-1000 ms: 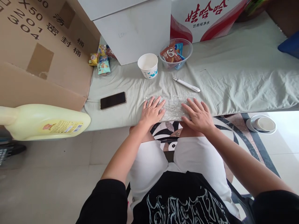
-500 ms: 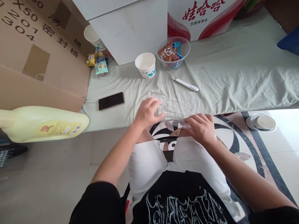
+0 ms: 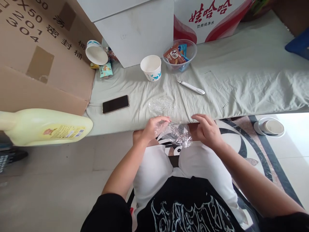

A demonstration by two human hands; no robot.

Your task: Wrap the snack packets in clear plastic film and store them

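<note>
A crumpled sheet of clear plastic film hangs between my hands at the near edge of the cloth-covered table, sagging over my knees. My left hand pinches its left end with curled fingers. My right hand grips its right end, fingers bent. A second patch of clear film lies on the cloth just beyond my left hand.
On the cloth lie a black phone, a white utility knife, an upright paper cup, a clear bowl of snack packets and a tipped paper cup. Cardboard boxes stand left, a yellow bottle juts in.
My hands went from lying flat on the film to gripping it and have pulled it off the table edge toward my lap. A paper cup at the back left has tipped over.
</note>
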